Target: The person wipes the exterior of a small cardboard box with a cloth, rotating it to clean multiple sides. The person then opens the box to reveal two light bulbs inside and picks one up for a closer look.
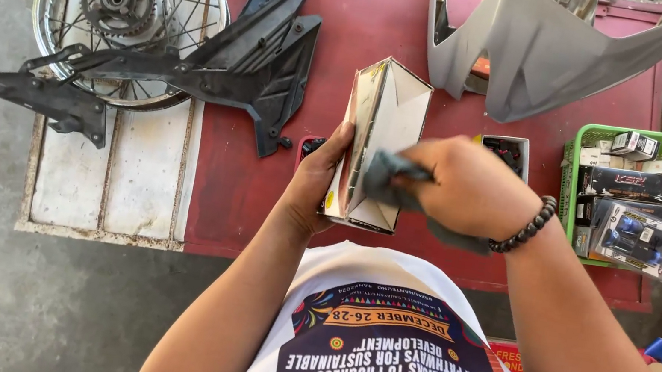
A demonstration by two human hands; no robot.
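Right hand [469,188] fingers clutching grey cloth [388,178], left hand [317,177] gripping upright open white carton [381,137]

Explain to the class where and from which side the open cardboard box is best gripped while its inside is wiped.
Probably by its closed long side wall, from the left, as the left hand does now. The cardboard box stands tilted with its open face toward the right hand and grey cloth, so that side should stay free.

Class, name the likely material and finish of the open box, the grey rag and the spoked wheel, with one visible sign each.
Open box: probably matt cardboard; folded flaps.
Grey rag: soft cloth; crumples in the right hand.
Spoked wheel: shiny metal, likely steel; glinting rim.
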